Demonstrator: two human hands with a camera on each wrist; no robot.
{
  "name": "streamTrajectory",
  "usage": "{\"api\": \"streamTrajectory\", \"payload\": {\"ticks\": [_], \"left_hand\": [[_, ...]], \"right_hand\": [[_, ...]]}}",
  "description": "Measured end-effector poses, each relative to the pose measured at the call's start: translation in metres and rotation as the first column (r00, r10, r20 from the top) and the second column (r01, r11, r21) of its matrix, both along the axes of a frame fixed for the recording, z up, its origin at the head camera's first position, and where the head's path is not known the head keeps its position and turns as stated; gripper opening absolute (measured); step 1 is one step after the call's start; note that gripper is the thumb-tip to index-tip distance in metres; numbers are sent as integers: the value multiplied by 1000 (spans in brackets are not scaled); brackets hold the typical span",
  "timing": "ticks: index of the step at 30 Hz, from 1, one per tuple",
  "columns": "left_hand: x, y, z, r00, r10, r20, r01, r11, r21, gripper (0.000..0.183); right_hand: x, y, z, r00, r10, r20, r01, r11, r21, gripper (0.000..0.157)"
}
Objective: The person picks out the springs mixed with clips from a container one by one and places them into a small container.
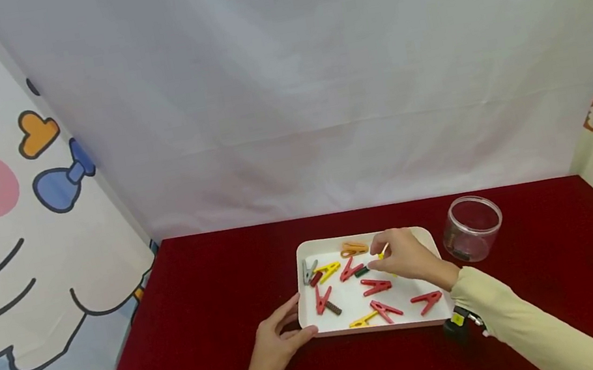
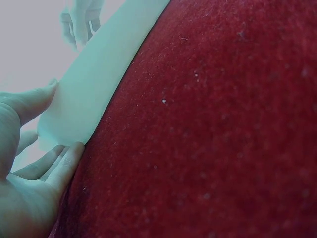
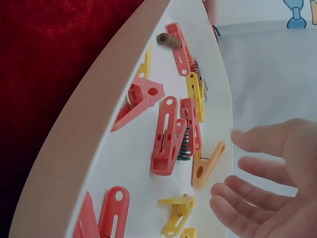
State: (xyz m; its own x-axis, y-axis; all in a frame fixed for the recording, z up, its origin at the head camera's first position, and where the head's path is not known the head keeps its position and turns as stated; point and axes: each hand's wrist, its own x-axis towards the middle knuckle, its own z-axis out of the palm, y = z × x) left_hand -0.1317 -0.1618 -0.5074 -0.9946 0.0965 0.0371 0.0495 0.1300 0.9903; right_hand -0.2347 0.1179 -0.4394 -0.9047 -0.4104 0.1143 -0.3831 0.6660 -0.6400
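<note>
A white tray (image 1: 347,300) holds red clothespins (image 1: 376,286), yellow clothespins (image 1: 328,271), an orange clothespin (image 1: 353,248), a grey clothespin (image 1: 308,271) and small springs, among them a brown spring (image 3: 169,41) and a dark green spring (image 1: 361,271). At the tray's near left corner my left hand (image 1: 276,340) rests thumb and extended fingertips against two sides. My right hand (image 1: 400,252) hovers over the tray's right back part, above a yellow clothespin (image 3: 179,215). In the right wrist view its fingers are loosely bent and apart, nothing between them.
A clear round jar (image 1: 472,230) stands right of the tray. A black device (image 1: 456,323) with a yellow mark sits under the right wrist. Dark red cloth (image 1: 220,291) covers the table, with a white curtain (image 1: 319,108) behind and printed panels at both sides.
</note>
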Motion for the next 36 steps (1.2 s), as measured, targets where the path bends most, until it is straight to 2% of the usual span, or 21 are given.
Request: {"api": "streamTrajectory", "payload": {"ticks": [16, 23, 31, 35, 36], "left_hand": [[-2, 1, 1, 1000, -4, 21, 4, 1000, -2, 69], [1, 2, 3, 1000, 12, 5, -12, 1000, 22, 67], [0, 2, -2, 1000, 4, 12, -4, 1000, 8, 68], [0, 2, -1, 1000, -1, 2, 1, 1000, 8, 67], [0, 2, 3, 1000, -3, 4, 3, 1000, 6, 67]], "right_hand": [[-3, -16, -8, 999, -35, 23, 33, 996, 82, 16], [-5, -27, -10, 996, -75, 58, 68, 990, 121, 20], [-6, -35, -16, 986, -133, 96, 117, 981, 154, 27], [-6, -40, -21, 987, -133, 90, 117, 980, 161, 28], [-6, -41, -21, 987, -132, 88, 117, 979, 165, 29]]}}
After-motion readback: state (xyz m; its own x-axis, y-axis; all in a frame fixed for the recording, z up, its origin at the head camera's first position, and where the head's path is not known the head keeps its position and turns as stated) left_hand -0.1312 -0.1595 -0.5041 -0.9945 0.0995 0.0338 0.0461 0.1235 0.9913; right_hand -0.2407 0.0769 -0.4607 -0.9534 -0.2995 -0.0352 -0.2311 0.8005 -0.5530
